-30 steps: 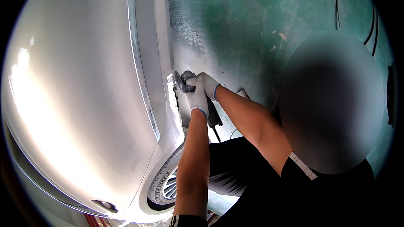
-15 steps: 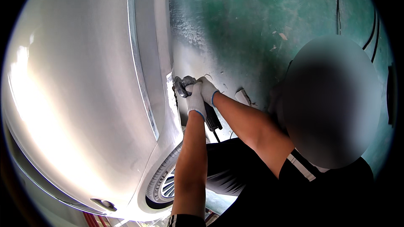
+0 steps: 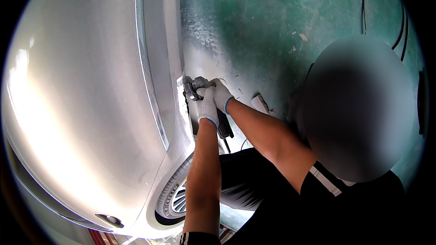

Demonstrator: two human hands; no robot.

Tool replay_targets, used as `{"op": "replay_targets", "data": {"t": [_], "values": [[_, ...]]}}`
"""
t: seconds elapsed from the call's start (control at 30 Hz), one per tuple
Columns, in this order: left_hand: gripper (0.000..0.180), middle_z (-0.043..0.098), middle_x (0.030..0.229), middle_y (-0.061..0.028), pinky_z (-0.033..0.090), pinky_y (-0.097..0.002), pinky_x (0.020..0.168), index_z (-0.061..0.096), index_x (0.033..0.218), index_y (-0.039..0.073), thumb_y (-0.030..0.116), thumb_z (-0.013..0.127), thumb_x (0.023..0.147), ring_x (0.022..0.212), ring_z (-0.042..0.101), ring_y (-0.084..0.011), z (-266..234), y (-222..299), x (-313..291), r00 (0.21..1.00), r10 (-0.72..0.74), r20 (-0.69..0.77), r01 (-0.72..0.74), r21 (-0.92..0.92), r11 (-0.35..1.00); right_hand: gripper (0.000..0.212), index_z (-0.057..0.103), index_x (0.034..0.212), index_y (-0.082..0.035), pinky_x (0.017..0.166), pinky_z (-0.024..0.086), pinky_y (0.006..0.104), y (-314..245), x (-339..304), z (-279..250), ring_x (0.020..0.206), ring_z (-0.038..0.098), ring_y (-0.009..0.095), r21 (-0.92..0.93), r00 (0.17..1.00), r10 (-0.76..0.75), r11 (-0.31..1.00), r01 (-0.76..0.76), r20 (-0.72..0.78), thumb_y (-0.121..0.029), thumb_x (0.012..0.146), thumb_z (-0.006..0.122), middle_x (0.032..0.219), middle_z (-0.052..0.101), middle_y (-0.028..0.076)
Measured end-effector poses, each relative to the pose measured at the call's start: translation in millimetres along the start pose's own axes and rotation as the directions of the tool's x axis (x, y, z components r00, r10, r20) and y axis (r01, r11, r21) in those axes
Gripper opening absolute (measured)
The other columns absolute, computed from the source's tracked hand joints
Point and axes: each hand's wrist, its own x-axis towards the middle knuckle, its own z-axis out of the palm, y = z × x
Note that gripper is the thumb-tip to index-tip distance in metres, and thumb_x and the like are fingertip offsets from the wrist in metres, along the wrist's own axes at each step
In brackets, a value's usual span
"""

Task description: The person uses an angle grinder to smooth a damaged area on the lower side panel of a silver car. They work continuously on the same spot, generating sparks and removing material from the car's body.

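An angle grinder [image 3: 224, 127] with a black body and a grey head lies in both my gloved hands. My left hand [image 3: 207, 109], in a white knit glove, is closed round it near the head. Just right of it, my right hand [image 3: 221, 94] is closed on the tool too, fingers partly hidden. The grinder's disc end is at a ragged, bare-metal patch [image 3: 182, 102] on the lower sill of a silver car [image 3: 91, 86]. Whether the disc touches the metal cannot be made out.
A car wheel [image 3: 175, 195] stands below the sill patch. Right of my hands, a small white block [image 3: 260, 103] lies on the green, dust-whitened floor [image 3: 263, 27]. Dark cables [image 3: 363, 4] run across the floor at upper right. A large blurred round shape [image 3: 359, 109] covers much of the right side.
Both hands and the grinder have shifted slightly up and left along the sill. The whole view has also moved a little. The grip looks the same.
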Motion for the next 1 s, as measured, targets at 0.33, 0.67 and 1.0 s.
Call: {"op": "replay_targets", "data": {"t": [0.33,0.67,1.0], "values": [[0.040,0.070,0.105,-0.0086,0.060,-0.0390,0.084,0.064,0.126,0.011,0.020,0.078,0.090,0.095,0.071,-0.0234,9.2,10.9,-19.4,0.999,0.046,-0.013,-0.047,-0.078,0.996,0.077,0.058,0.132,0.002,0.099,0.057,0.0446,-10.5,-7.2,-1.2,0.110,0.074,0.036,-0.188,0.999,-0.008,0.982,0.002,-0.034,-0.046,0.082,0.090,0.117,0.075,0.026],[0.031,0.071,0.105,-0.0058,0.062,-0.0377,0.078,0.064,0.123,0.014,0.021,0.075,0.094,0.091,0.073,-0.0227,8.4,6.2,-10.5,0.995,-0.071,0.065,0.082,-0.196,0.977,0.074,0.062,0.128,0.003,0.095,0.058,0.0447,-21.3,-8.7,-4.7,0.108,0.074,0.034,-0.257,0.995,0.082,0.962,-0.096,-0.064,-0.041,0.077,0.093,0.117,0.074,0.024],[0.036,0.072,0.110,-0.0079,0.062,-0.0381,0.085,0.067,0.124,0.012,0.028,0.078,0.094,0.099,0.073,-0.0230,5.7,2.8,-1.9,0.997,-0.068,0.042,0.073,-0.148,0.986,0.071,0.059,0.132,0.004,0.096,0.060,0.0448,-26.6,0.2,-6.3,0.106,0.076,0.036,-0.254,0.997,0.071,0.965,-0.068,0.001,-0.039,0.083,0.089,0.117,0.075,0.027]]}}
